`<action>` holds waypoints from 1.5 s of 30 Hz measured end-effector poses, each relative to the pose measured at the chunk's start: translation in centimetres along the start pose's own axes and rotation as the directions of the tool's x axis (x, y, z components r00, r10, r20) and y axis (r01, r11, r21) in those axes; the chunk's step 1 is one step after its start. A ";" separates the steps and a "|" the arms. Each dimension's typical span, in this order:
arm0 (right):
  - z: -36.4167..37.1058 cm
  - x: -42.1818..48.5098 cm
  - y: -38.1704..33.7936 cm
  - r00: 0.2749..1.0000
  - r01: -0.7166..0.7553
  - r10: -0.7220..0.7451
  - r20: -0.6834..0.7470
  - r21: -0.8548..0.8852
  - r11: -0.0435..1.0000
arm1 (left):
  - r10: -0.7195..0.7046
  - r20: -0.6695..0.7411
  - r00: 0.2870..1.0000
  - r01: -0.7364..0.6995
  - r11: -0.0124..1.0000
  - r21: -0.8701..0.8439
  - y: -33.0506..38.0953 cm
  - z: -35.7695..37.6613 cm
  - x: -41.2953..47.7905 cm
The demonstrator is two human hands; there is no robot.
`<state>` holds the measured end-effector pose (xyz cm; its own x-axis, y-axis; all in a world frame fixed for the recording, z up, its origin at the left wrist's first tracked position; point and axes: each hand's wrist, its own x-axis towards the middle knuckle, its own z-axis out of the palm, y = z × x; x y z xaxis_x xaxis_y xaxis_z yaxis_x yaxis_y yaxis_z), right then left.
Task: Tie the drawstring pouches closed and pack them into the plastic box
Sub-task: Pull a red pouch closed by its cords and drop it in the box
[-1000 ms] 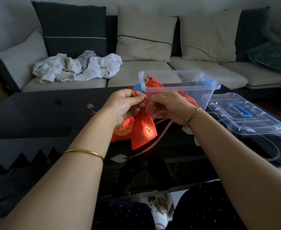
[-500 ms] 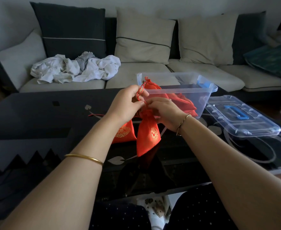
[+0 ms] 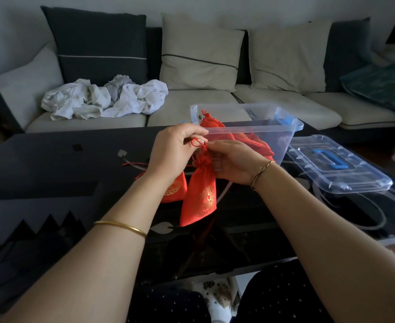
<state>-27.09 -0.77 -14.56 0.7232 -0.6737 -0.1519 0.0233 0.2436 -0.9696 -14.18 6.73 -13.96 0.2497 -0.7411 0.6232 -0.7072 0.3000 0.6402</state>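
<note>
A red drawstring pouch [image 3: 200,194] with a gold emblem hangs above the black table, its neck gathered. My left hand [image 3: 173,152] pinches a loop of its red cord at the top. My right hand [image 3: 232,163] holds the pouch's neck and cord from the right. A second red pouch [image 3: 175,191] lies on the table behind my left wrist, partly hidden. The clear plastic box [image 3: 250,130] stands just behind my hands, with red pouches [image 3: 217,129] inside.
The box's clear lid [image 3: 336,165] with a blue handle lies on the table to the right. A loose red cord [image 3: 133,164] trails left of my left hand. Behind the black glass table [image 3: 51,173] is a sofa with cushions and crumpled white clothes [image 3: 103,99].
The cord has been pulled into a small loop at the pouch's neck and the neck has drawn tighter. Both hands stay close together in front of the box.
</note>
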 end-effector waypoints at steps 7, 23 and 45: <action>-0.4 0.3 -0.2 0.955 0.126 -0.144 -0.258 -0.087 0.988 | -0.358 0.127 0.925 0.379 0.896 -0.233 -0.1 -0.5 -0.1; -0.8 0.6 0.5 0.953 0.017 0.139 -0.270 0.504 0.863 | -0.689 0.088 0.720 0.551 0.490 -0.675 0.9 -0.6 0.8; 0.7 0.0 -0.9 0.955 0.101 -0.118 -0.273 -0.074 0.992 | -0.494 0.371 0.787 0.586 0.785 -0.198 1.0 0.5 0.0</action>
<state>-26.66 -0.52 -13.59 0.4995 -0.8623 -0.0833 0.0450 0.1219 -0.9915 -15.18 6.74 -13.59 0.3005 -0.9537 0.0077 -0.2779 -0.0799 0.9573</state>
